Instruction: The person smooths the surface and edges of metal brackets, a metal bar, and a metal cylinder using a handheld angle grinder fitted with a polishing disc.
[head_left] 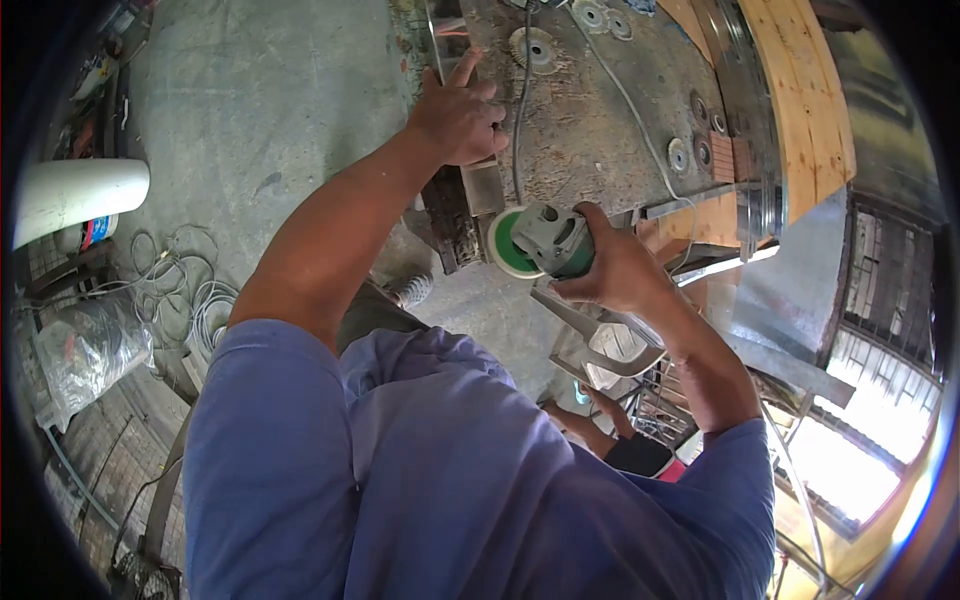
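Note:
My left hand point(455, 122) lies over a shiny metal bar point(483, 188) along the workbench edge, with some fingers curled over it and others stretched toward the far end. My right hand point(625, 268) is wrapped round an angle grinder point(555, 240). The grinder's green and white disc point(508, 243) faces the near end of the bar; whether they touch is unclear.
The worn workbench point(590, 120) bears round discs point(539, 50) and cables. Planks point(800, 100) stand at right. Another person's arm point(585, 430) shows beside a chair point(600, 345). Coiled cable point(210, 310) and a plastic bag point(90, 355) lie left.

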